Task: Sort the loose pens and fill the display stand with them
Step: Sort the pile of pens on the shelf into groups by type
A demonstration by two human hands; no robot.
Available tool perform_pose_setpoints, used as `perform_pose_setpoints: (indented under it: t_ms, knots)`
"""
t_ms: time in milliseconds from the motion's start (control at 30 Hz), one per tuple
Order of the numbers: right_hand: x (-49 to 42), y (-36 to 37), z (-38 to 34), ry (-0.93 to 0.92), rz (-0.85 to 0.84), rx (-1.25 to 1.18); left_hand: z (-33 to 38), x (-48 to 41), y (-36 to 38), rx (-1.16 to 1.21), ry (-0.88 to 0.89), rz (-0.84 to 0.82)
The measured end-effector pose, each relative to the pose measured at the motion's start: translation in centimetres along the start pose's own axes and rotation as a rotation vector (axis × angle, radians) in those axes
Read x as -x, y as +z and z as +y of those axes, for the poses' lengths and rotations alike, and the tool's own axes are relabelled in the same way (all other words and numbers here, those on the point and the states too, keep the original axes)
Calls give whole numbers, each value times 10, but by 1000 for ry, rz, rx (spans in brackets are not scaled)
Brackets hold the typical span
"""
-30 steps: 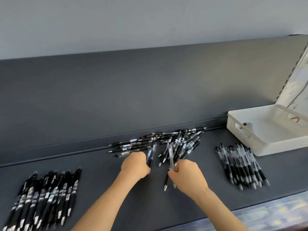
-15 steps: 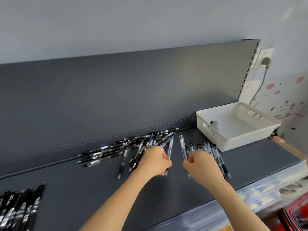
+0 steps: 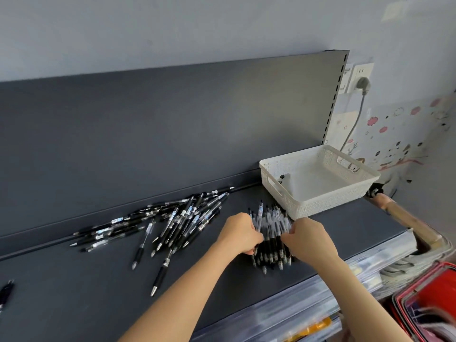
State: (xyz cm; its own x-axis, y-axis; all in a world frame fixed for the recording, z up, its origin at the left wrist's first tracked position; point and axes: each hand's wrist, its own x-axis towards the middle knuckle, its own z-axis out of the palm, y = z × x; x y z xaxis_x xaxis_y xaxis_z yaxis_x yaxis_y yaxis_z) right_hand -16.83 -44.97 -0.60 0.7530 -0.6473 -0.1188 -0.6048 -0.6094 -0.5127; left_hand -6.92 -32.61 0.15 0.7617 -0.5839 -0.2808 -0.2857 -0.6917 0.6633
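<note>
Pens in the sorted bundle lie between your left hand and right hand, fingers curled, seemingly gripping its sides. Beyond, the loose pile awaits sorting; the basket behind holds no pens.

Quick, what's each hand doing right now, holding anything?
Left hand: fingers curled round pens at the left edge of the sorted pen bunch.
Right hand: pinching pens at the bunch's right edge.
</note>
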Motion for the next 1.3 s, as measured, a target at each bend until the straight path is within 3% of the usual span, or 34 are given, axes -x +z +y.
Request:
perform_pose_setpoints:
  t_ms: [433,767,1067,1300]
  knots:
    - [-12,5,11,5,13,5,-3,-12,11,-151,43,48]
    - [1,8,-32,-187,110,-84,-34,11,-24,-215,-8,213]
    - [19,58,-83,-285,-122,-107,-108,41,-80,-248,-154,361]
    - [27,90,-119,-176,-296,-283,-158,49,-106,-293,-257,432]
